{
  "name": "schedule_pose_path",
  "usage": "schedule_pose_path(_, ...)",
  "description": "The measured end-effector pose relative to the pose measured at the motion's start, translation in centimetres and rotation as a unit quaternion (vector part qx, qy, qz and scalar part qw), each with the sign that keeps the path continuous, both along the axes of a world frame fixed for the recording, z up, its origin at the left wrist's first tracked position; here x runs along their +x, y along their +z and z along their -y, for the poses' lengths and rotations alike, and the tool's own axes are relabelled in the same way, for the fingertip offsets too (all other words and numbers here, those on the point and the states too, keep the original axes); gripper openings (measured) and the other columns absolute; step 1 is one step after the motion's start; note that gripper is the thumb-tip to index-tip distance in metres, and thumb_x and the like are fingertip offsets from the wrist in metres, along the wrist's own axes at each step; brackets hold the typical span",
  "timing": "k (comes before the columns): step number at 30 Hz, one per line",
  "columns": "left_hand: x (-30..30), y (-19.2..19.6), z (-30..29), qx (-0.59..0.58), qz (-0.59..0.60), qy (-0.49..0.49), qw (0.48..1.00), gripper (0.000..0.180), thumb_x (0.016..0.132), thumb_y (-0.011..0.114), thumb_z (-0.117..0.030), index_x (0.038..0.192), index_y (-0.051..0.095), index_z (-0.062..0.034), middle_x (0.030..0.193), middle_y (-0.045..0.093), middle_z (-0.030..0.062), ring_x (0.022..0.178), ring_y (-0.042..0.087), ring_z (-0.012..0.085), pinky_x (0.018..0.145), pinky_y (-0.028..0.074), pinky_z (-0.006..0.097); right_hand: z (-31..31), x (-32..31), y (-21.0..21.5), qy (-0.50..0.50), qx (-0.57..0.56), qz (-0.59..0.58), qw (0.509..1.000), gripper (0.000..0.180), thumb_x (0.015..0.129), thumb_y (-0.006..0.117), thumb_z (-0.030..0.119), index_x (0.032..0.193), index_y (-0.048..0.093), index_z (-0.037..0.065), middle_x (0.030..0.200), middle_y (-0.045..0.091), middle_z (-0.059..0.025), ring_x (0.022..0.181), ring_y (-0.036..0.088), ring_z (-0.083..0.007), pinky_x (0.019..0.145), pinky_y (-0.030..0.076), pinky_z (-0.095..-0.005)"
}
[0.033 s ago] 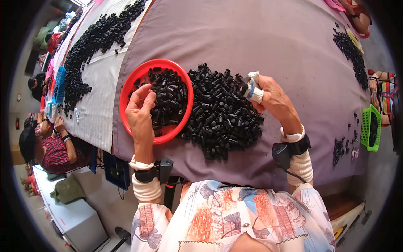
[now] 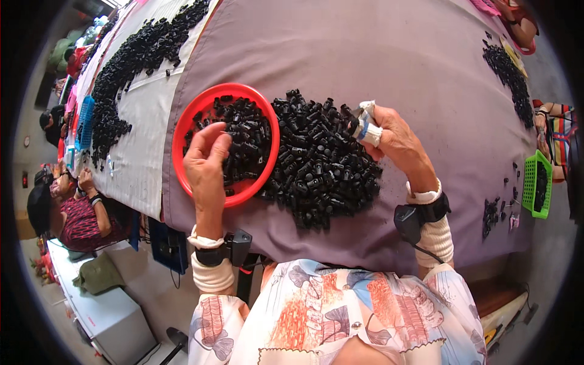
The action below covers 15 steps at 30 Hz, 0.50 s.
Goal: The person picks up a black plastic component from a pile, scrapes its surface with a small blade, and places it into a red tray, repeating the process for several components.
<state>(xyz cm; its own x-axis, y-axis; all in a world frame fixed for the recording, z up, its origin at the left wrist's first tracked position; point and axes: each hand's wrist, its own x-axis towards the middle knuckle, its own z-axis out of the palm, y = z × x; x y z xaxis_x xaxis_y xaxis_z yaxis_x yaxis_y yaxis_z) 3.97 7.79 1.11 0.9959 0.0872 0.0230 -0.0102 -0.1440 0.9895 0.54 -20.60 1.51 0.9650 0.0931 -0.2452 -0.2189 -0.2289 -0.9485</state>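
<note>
A red round basin (image 2: 182, 170) holds many small black plastic pieces, short and cylindrical. My left hand (image 2: 205, 163) hangs over its near left part, thumb and forefinger a little apart, with nothing visible between them. Against the basin's right side lies a large heap of the same black pieces (image 2: 322, 164). Over the heap's upper right edge, my right hand (image 2: 398, 139) is closed, its fingers wrapped in white and blue tape (image 2: 368, 132). A small black plastic piece (image 2: 352, 124) shows at those fingertips, partly hidden.
A mauve cloth (image 2: 340, 48) covers the table. More black pieces (image 2: 143, 58) lie on a pale cloth at left, near a blue basket (image 2: 85, 121). At right are a green basket (image 2: 536, 185) and another person's hand (image 2: 541, 125). Another person (image 2: 85, 213) sits at left.
My left hand has shifted slightly right over the basin. My right hand stays in nearly the same place.
</note>
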Motion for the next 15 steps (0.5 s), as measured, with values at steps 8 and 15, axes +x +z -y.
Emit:
schedule_pose_path(8,-5.3,-2.0,3.1,0.239,0.018,-0.294,0.925,0.025,0.071,0.070,-0.003,0.093,0.060,0.0002,0.078,0.054,0.0061,0.060,0.054,0.0106,0.056,0.045,0.023,-0.5,-0.3,-0.7,0.012,-0.019,-0.018,1.000,0.018,0.081,0.059,0.020,0.073,0.052,0.005,0.052,0.045,0.0025,0.043,0.042,-0.0050,0.039,0.032,-0.0214)
schedule_pose_path(15,-5.4,-3.4,3.4,0.260,0.057,-0.312,0.912,0.019,0.072,0.069,-0.002,0.088,0.060,0.0010,0.078,0.053,0.0071,0.061,0.055,0.0133,0.057,0.046,0.025,-0.8,-0.5,-0.2,0.029,-0.023,-0.048,0.998,0.015,0.076,0.050,0.004,0.089,0.058,0.002,0.055,0.046,0.0021,0.044,0.044,-0.0067,0.041,0.034,-0.0240)
